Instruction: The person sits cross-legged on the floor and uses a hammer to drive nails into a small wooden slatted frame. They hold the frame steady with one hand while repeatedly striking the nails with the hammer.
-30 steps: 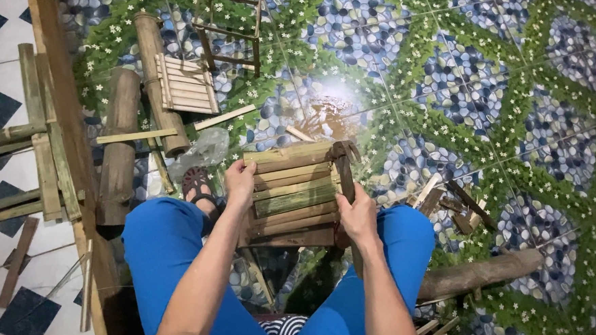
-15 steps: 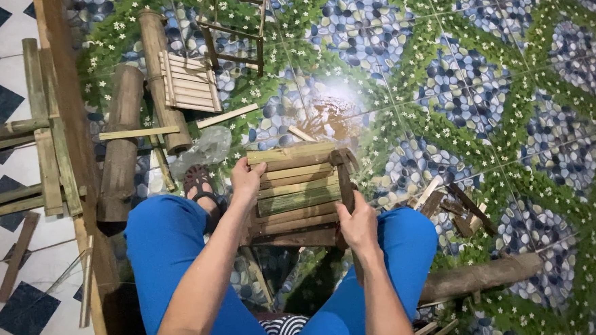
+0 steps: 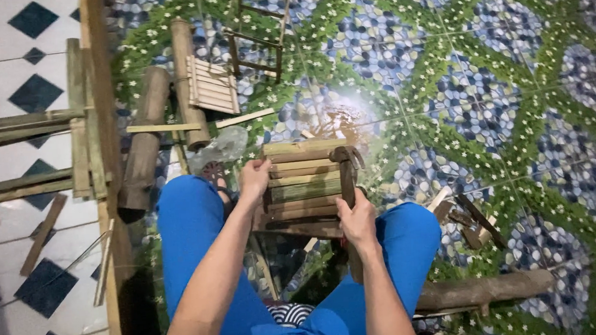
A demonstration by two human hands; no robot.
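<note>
A small slatted bamboo panel (image 3: 306, 184) rests between my knees, its strips running left to right. My left hand (image 3: 254, 178) grips the panel's left edge. My right hand (image 3: 356, 220) is closed around the handle of a hammer (image 3: 347, 163), whose dark head lies at the panel's upper right corner. Blue trousers cover both my legs.
Two thick bamboo logs (image 3: 145, 138) lie at the left beside a finished slat panel (image 3: 212, 87) and a small ladder-like frame (image 3: 257, 34). Bamboo frames (image 3: 78, 118) lie on the white tiles. Wood offcuts (image 3: 467, 216) and a log (image 3: 484, 290) sit at the right.
The hammer head has stayed at the panel's upper right corner. Both hands keep their hold; the view has shifted only slightly.
</note>
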